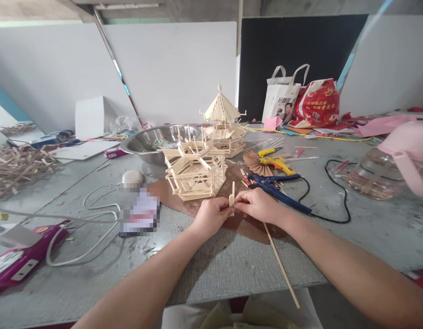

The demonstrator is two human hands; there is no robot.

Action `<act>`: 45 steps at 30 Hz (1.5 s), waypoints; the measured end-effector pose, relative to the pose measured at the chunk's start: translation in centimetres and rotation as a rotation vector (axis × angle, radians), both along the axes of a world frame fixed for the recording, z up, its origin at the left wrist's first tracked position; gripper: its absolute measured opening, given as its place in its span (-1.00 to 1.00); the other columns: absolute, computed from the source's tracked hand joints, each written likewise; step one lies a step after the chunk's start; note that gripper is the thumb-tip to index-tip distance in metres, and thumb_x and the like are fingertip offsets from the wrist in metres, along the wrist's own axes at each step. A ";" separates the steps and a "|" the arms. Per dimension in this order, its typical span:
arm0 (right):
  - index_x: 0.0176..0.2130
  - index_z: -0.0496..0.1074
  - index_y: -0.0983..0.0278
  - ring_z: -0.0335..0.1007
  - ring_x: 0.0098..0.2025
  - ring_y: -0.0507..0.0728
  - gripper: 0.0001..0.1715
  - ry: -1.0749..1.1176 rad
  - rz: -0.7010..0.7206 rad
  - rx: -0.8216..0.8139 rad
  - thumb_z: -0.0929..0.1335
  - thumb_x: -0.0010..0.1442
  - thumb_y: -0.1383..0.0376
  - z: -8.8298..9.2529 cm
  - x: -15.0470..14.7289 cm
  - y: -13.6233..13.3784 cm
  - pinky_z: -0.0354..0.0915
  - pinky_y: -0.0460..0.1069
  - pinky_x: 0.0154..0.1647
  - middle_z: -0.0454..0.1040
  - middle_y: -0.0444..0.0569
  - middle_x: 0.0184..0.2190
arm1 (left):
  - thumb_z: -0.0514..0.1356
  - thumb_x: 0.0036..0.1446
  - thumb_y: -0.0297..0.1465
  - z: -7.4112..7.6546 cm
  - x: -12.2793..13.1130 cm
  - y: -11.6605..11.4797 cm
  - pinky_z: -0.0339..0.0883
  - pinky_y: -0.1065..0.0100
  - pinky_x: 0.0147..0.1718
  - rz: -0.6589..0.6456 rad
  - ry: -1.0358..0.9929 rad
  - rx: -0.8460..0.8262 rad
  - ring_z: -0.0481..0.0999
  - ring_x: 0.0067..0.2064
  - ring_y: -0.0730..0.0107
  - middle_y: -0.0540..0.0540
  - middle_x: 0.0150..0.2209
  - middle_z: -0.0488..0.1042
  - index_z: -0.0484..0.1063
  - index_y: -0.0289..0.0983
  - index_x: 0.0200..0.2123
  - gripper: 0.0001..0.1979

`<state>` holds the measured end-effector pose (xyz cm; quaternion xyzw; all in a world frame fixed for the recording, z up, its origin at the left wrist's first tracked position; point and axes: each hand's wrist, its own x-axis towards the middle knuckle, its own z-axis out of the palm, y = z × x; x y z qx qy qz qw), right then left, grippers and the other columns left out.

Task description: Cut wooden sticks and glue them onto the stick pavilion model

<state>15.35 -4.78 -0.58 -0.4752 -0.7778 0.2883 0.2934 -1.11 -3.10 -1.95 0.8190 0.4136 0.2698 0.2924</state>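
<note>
Across the whole view, a grey worktable, littered with offcuts and cord. Toward the back, left of centre, a wide steel basin. In front of that, a brown mat flat on the table, carrying an unfinished stick pavilion, roofless and upright. Behind and just right of it, a finished stick pavilion with a pointed roof. Right of the mat, a blue glue gun on its side, black cord looping away, and beyond it a yellow glue gun. Beside the right forearm, a long bamboo skewer, slanting from under the right wrist out past the table's near edge.

At the mat's near edge, left hand and right hand meeting fingertip to fingertip, both closed in a narrow pinch. Between the fingertips, a small bundle of short sticks, gripped upright from both sides, one stick poking above the rest. Sits just in front of the unfinished stick pavilion, close but apart from it, over the mat.
</note>
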 end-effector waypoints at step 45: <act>0.18 -0.08 0.24 -0.29 0.20 0.40 0.13 -0.861 -0.405 -0.279 0.37 -0.28 -0.04 1.0 9.7 2.1 -0.19 0.33 0.05 -0.13 0.16 0.20 | 0.11 -0.08 -0.20 -0.6 -0.3 0.8 0.06 0.49 -0.63 0.090 -0.168 -0.284 0.20 -0.61 0.55 0.03 -0.66 0.31 0.49 -0.33 -0.48 -0.69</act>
